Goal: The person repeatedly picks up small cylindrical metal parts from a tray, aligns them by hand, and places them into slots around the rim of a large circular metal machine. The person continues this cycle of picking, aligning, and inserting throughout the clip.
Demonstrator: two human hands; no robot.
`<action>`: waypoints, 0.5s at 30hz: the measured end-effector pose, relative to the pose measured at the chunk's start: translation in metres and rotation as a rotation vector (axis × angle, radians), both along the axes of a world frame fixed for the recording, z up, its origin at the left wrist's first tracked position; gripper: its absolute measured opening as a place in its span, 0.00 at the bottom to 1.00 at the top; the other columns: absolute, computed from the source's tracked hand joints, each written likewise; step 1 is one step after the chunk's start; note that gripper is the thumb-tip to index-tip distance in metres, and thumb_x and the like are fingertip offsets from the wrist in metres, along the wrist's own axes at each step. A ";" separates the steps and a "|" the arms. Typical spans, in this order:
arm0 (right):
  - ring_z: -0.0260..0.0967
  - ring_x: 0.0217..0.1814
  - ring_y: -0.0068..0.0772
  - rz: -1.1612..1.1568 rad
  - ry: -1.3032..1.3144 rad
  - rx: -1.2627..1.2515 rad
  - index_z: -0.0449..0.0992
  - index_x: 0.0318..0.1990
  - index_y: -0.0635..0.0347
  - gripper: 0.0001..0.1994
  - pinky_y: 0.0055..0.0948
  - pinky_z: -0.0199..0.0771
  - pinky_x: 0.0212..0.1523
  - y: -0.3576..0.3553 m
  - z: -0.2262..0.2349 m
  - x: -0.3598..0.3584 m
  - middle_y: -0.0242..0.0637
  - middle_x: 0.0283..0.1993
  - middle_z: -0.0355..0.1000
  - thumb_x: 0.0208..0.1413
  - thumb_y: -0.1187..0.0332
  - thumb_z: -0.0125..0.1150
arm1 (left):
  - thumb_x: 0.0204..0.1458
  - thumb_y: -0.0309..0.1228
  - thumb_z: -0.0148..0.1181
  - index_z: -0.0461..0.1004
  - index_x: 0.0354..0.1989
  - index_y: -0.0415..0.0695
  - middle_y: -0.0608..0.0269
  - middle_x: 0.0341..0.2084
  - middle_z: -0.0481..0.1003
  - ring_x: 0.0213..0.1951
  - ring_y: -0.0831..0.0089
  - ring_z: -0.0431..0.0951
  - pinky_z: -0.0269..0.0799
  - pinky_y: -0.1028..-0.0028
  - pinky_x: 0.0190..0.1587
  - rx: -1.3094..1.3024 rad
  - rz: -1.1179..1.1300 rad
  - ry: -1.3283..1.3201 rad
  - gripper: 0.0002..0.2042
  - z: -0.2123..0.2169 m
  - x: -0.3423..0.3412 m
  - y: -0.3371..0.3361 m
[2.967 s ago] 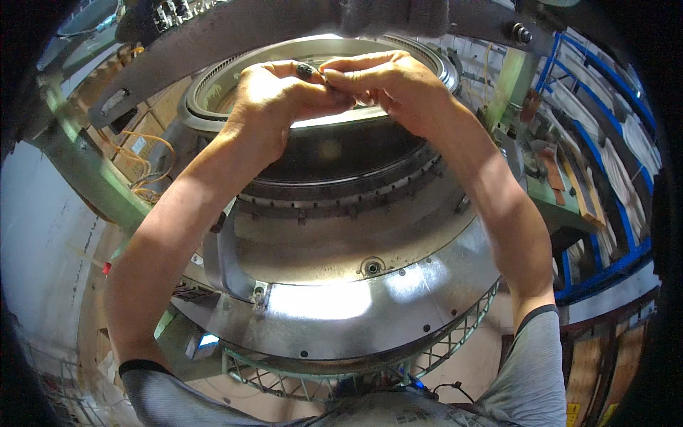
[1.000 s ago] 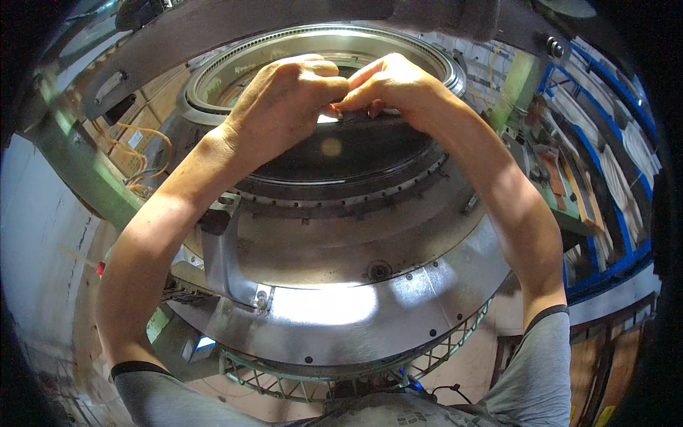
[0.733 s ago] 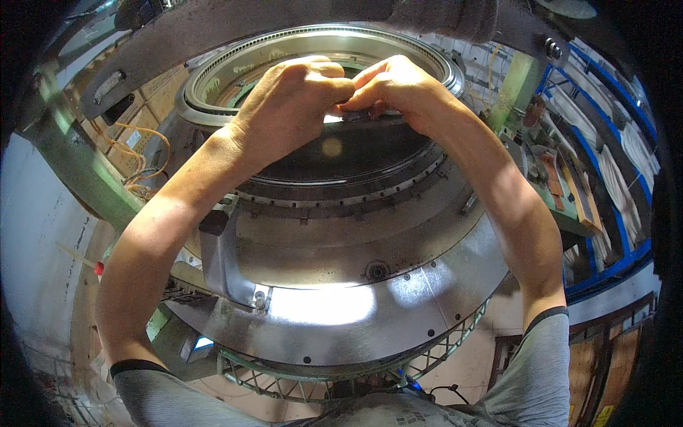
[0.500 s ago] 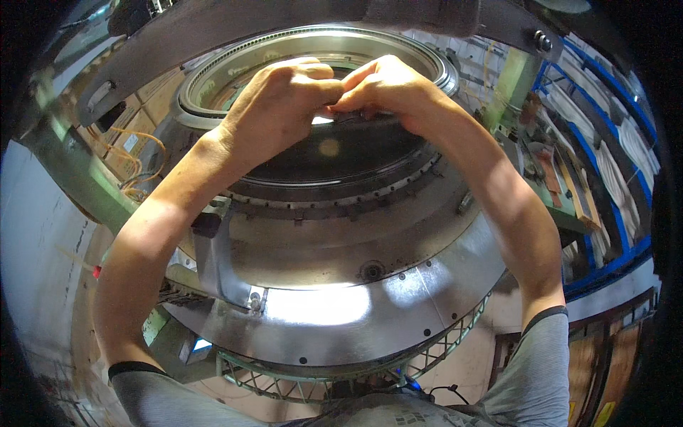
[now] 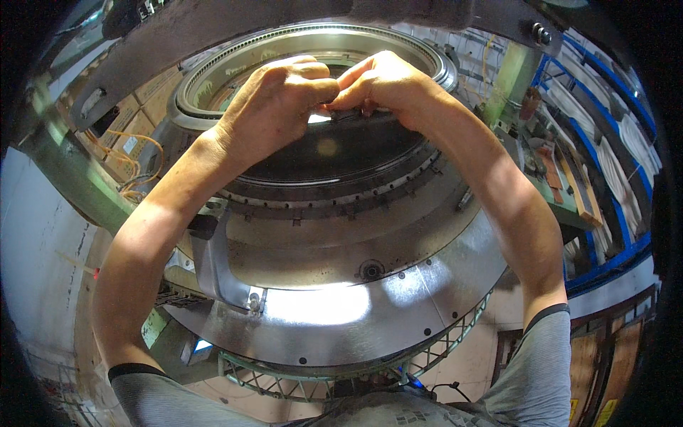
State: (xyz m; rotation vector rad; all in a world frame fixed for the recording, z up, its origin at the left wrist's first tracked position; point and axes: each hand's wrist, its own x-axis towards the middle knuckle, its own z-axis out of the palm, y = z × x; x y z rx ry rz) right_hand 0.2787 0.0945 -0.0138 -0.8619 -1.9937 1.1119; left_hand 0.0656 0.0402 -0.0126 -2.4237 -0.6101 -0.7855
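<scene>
Hands (image 5: 281,103) (image 5: 390,85) close tog., fingers (image 5: 348,97) curled, prob. touching, arms (image 5: 153,228) (image 5: 501,196) bent

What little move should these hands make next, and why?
Perhaps the left hand should roll slightly outward, for a clearer look at the work. Its back faces us and hides its own fingertips where it meets the right hand, by the near side of the big metal ring, so whatever they may be pinching can't be made out.
</scene>
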 end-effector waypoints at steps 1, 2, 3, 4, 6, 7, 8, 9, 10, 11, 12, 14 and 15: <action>0.64 0.23 0.20 0.007 0.007 0.001 0.90 0.35 0.58 0.11 0.24 0.61 0.24 0.000 0.000 0.001 0.29 0.27 0.81 0.41 0.69 0.81 | 0.45 0.17 0.63 0.73 0.33 0.42 0.58 0.28 0.71 0.37 0.57 0.77 0.69 0.65 0.44 -0.004 -0.028 -0.019 0.09 -0.001 0.001 0.000; 0.64 0.23 0.20 0.002 0.007 0.006 0.90 0.35 0.58 0.11 0.24 0.61 0.24 -0.001 0.000 0.001 0.29 0.27 0.81 0.41 0.69 0.81 | 0.46 0.19 0.64 0.72 0.31 0.41 0.56 0.27 0.69 0.34 0.55 0.76 0.66 0.65 0.42 -0.008 -0.055 -0.038 0.07 -0.002 0.001 0.000; 0.64 0.23 0.20 0.014 0.017 -0.001 0.90 0.35 0.58 0.11 0.25 0.61 0.24 -0.001 0.000 0.002 0.29 0.27 0.81 0.41 0.69 0.81 | 0.46 0.19 0.64 0.71 0.31 0.42 0.57 0.27 0.68 0.35 0.56 0.76 0.65 0.66 0.43 -0.019 -0.061 -0.033 0.08 -0.001 0.002 0.001; 0.64 0.23 0.20 0.013 0.019 -0.004 0.90 0.35 0.58 0.11 0.25 0.61 0.25 -0.002 0.001 0.002 0.29 0.27 0.81 0.41 0.69 0.81 | 0.46 0.19 0.64 0.71 0.31 0.42 0.58 0.27 0.68 0.36 0.57 0.75 0.64 0.68 0.45 -0.030 -0.066 -0.027 0.08 -0.001 0.002 0.001; 0.64 0.23 0.19 0.012 0.015 -0.008 0.90 0.35 0.57 0.10 0.25 0.62 0.25 -0.003 0.002 0.004 0.29 0.27 0.81 0.41 0.69 0.81 | 0.47 0.20 0.64 0.71 0.32 0.43 0.59 0.27 0.67 0.36 0.59 0.76 0.62 0.68 0.47 -0.048 -0.062 -0.019 0.08 0.000 0.002 0.001; 0.64 0.23 0.19 0.011 0.008 -0.010 0.91 0.35 0.57 0.10 0.25 0.62 0.25 -0.003 0.002 0.004 0.29 0.27 0.81 0.41 0.69 0.81 | 0.47 0.20 0.64 0.70 0.32 0.43 0.59 0.27 0.67 0.36 0.59 0.76 0.62 0.68 0.48 -0.055 -0.054 -0.018 0.08 -0.001 0.002 0.001; 0.64 0.24 0.19 0.004 -0.003 -0.011 0.91 0.35 0.57 0.10 0.25 0.62 0.25 -0.004 0.003 0.005 0.29 0.27 0.81 0.41 0.69 0.81 | 0.48 0.20 0.63 0.70 0.32 0.43 0.60 0.27 0.67 0.36 0.59 0.76 0.61 0.67 0.49 -0.065 -0.039 -0.011 0.08 -0.001 0.002 0.001; 0.65 0.25 0.19 0.010 -0.017 -0.012 0.90 0.35 0.58 0.09 0.25 0.63 0.27 -0.004 0.003 0.007 0.29 0.28 0.81 0.43 0.69 0.79 | 0.49 0.21 0.63 0.70 0.32 0.43 0.60 0.27 0.67 0.36 0.59 0.76 0.60 0.66 0.51 -0.083 -0.054 -0.022 0.07 -0.001 0.003 0.001; 0.66 0.27 0.19 0.011 -0.033 -0.013 0.90 0.35 0.58 0.09 0.24 0.64 0.29 -0.005 0.004 0.008 0.30 0.28 0.81 0.44 0.69 0.78 | 0.50 0.22 0.63 0.70 0.31 0.43 0.60 0.27 0.67 0.36 0.59 0.76 0.58 0.66 0.53 -0.103 -0.062 -0.026 0.06 -0.001 0.003 0.002; 0.68 0.28 0.19 0.033 -0.041 0.000 0.89 0.35 0.59 0.08 0.24 0.65 0.31 -0.005 0.004 0.009 0.30 0.28 0.80 0.45 0.70 0.76 | 0.51 0.22 0.62 0.70 0.31 0.43 0.61 0.27 0.68 0.36 0.59 0.76 0.57 0.65 0.55 -0.124 -0.069 -0.031 0.06 -0.001 0.003 0.002; 0.67 0.27 0.19 0.026 -0.026 -0.006 0.90 0.35 0.59 0.09 0.24 0.64 0.29 -0.005 0.003 0.008 0.30 0.28 0.81 0.44 0.69 0.78 | 0.51 0.22 0.62 0.70 0.31 0.43 0.60 0.27 0.68 0.36 0.59 0.76 0.58 0.65 0.55 -0.147 -0.062 -0.035 0.06 -0.001 0.003 0.003; 0.65 0.25 0.19 0.024 0.004 0.009 0.90 0.36 0.57 0.11 0.25 0.63 0.26 -0.004 0.003 0.006 0.29 0.28 0.82 0.42 0.69 0.80 | 0.51 0.21 0.62 0.70 0.32 0.42 0.59 0.27 0.68 0.35 0.57 0.76 0.60 0.64 0.54 -0.188 -0.050 -0.045 0.05 -0.001 0.002 0.004; 0.65 0.25 0.19 0.047 0.009 0.015 0.90 0.36 0.58 0.11 0.24 0.63 0.26 -0.003 0.003 0.006 0.30 0.29 0.82 0.42 0.69 0.80 | 0.50 0.20 0.62 0.70 0.32 0.41 0.58 0.27 0.68 0.35 0.57 0.75 0.62 0.64 0.51 -0.153 -0.063 -0.045 0.06 -0.001 0.002 0.004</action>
